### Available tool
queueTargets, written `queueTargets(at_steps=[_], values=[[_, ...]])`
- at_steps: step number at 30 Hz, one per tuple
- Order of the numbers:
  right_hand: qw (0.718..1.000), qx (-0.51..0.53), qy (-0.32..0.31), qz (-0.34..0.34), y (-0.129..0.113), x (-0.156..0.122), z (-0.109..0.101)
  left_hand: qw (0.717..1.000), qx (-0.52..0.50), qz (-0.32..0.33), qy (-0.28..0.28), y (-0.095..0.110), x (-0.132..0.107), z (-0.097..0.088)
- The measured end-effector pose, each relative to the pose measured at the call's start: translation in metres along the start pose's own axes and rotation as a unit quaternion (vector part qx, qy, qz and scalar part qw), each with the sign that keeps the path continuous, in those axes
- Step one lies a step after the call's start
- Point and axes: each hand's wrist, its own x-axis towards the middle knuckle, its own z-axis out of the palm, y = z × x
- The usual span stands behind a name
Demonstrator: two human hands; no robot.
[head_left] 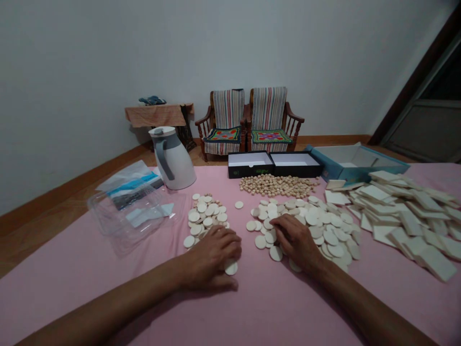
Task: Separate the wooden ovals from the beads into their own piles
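Note:
My left hand (212, 254) is curled at the near edge of a smaller heap of pale round wooden discs (208, 221). A white disc (231, 267) shows under its bent fingers, and the thumb stretches out below it. My right hand (297, 238) reaches into the left side of a larger heap of discs (333, 235). Its fingers are drawn together, with the fingertips down on a disc (268, 223); the palm side is hidden. Between the two heaps lies a single disc (239, 204).
Small wooden pieces (277, 185) are spread before two black box halves (251, 165). Rectangular wooden blocks (410, 211) pile up at right, by a blue box (360, 161). A white jug (175, 161) and clear plastic packaging (133, 216) stand at left on the pink cloth (230, 317).

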Motion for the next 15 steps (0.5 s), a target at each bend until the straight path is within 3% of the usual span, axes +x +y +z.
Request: queueTargets(at_steps=[3,7,15], values=[[1.0,0.001,-0.002,-0.003,0.0,-0.001,0.001,0.998,0.054,-0.003,-0.01,0.01,-0.011,0.016],[1.0,-0.002,0.001,-0.003,-0.002,-0.002,0.002,0.995,0.098,-0.008,0.011,-0.004,-0.005,0.026],[1.0,-0.016,-0.007,0.0,-0.008,0.012,0.003,0.99,0.123,-0.044,0.056,-0.031,0.016,0.014]])
